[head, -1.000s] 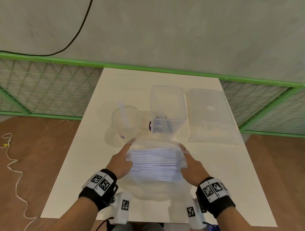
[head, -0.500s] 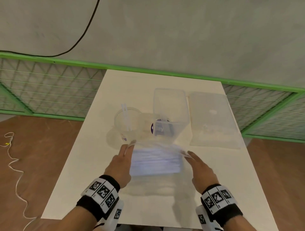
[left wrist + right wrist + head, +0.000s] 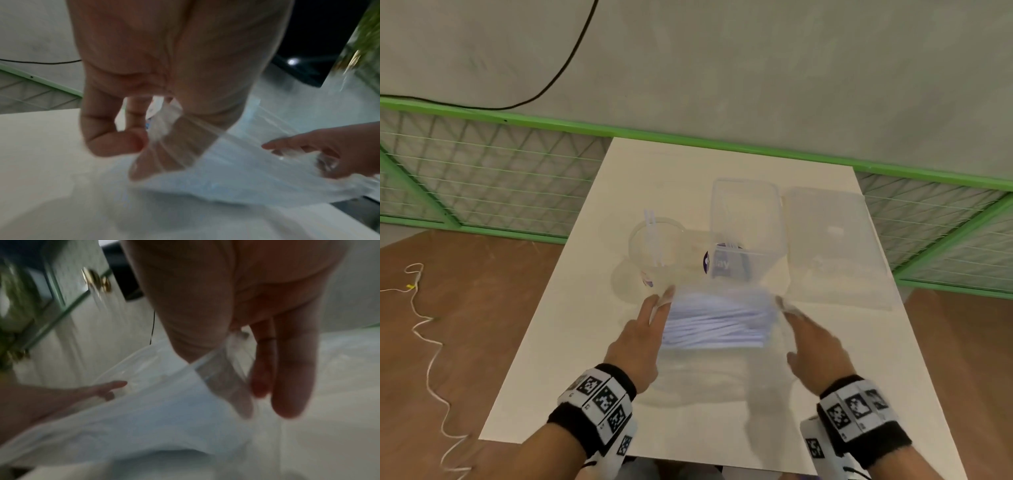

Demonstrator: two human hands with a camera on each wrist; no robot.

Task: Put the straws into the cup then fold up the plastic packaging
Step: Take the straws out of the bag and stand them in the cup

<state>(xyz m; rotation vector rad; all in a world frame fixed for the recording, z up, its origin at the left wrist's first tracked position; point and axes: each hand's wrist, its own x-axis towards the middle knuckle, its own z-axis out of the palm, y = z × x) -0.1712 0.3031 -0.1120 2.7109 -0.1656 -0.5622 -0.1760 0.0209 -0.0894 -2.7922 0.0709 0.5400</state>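
A clear plastic packaging (image 3: pixel 717 322) full of white straws hangs blurred just above the white table (image 3: pixel 571 325), in front of me. My left hand (image 3: pixel 657 308) pinches its left edge and my right hand (image 3: pixel 791 315) its right edge. In the left wrist view my left hand (image 3: pixel 156 129) has thumb and fingers closed on the film (image 3: pixel 216 162). The right wrist view shows my right hand (image 3: pixel 236 369) pinching the film (image 3: pixel 164 410) too. Behind the packaging stands a clear cup (image 3: pixel 654 246) holding a couple of straws (image 3: pixel 652 233).
A clear rectangular container (image 3: pixel 744 222) with a purple label stands right of the cup. Its clear lid (image 3: pixel 832 246) lies flat further right. A green mesh fence (image 3: pixel 482 171) runs behind the table, and a white cord (image 3: pixel 428 342) lies on the floor at left.
Both hands have carried the packaging forward, away from me, toward the cup and container. Their fingers now stretch further along its edges.
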